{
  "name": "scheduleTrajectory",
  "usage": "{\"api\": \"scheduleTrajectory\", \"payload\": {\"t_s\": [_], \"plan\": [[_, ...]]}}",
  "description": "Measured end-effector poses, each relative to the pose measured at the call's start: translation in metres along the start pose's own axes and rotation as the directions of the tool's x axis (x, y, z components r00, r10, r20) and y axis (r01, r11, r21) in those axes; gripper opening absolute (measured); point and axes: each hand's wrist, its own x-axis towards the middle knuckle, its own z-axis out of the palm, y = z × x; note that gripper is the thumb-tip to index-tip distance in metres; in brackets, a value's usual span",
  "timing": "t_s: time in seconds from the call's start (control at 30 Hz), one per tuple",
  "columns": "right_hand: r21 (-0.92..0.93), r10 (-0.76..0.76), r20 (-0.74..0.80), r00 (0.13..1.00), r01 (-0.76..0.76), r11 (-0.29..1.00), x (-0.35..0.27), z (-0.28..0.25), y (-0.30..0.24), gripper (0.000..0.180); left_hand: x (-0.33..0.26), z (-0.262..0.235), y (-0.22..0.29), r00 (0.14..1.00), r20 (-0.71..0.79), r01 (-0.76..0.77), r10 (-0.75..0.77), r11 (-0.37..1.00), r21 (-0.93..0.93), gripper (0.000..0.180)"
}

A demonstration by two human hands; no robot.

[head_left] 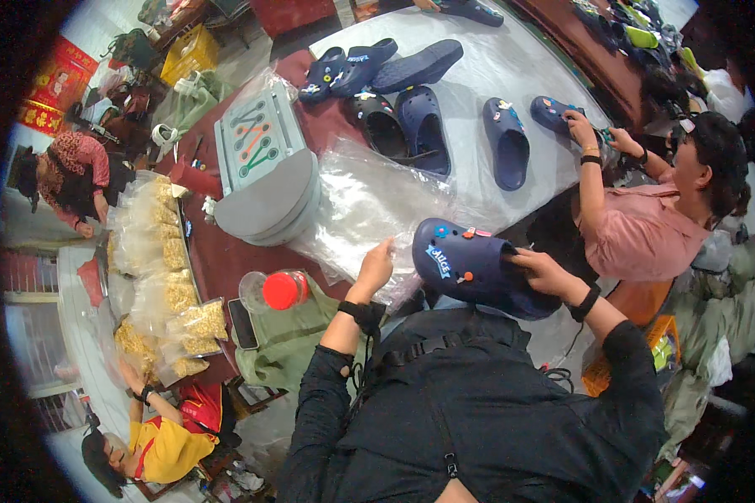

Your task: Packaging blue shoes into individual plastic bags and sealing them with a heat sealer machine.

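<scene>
A navy clog (470, 260) with colourful charms on its toe is in my right hand (549, 275). The fingers go in at the heel opening, and the toe points up and left. My left hand (376, 267) is closed in a pinch at the edge of a clear plastic bag (356, 201), just left of the clog's toe. Its fingertips are small in the picture. Beyond the bag stand a dark clog (382, 126), a plain navy clog (424, 126) and a navy clog with charms (508, 147).
More clogs (344, 71) lie at the table's far side. Left are a grey machine or case (264, 184), a red-lidded jar (283, 291), a phone (243, 324) and bags of small yellow pieces (172, 268). A co-worker (646, 218) handles another clog (554, 113) at right; two people work at left.
</scene>
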Motion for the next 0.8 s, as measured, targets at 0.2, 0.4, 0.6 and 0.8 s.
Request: {"api": "scheduleTrajectory", "payload": {"t_s": [0.2, 0.4, 0.6, 0.8], "plan": [[0.189, 0.166, 0.100, 0.981, -0.183, 0.965, 0.019, 0.027, 0.019, 0.059, 0.000, -0.007, -0.001, 0.976, -0.216, -0.053, 0.041, 0.997, -0.050, 0.015], [0.270, 0.124, 0.122, 0.985, -0.153, 0.951, 0.039, 0.024, 0.002, 0.061, -0.013, -0.017, 0.027, 0.993, -0.119, -0.005, -0.004, 0.997, -0.074, 0.015], [0.158, 0.133, 0.050, 0.990, -0.140, 0.977, 0.060, 0.035, 0.009, 0.063, -0.018, -0.025, 0.035, 0.987, -0.144, 0.063, -0.065, 0.998, -0.017, 0.019], [-0.557, -0.083, 0.112, 0.990, 0.131, 0.820, 0.075, 0.049, -0.025, 0.049, -0.014, -0.022, 0.043, 0.933, -0.297, -0.239, 0.204, 0.967, -0.084, 0.024]]}}
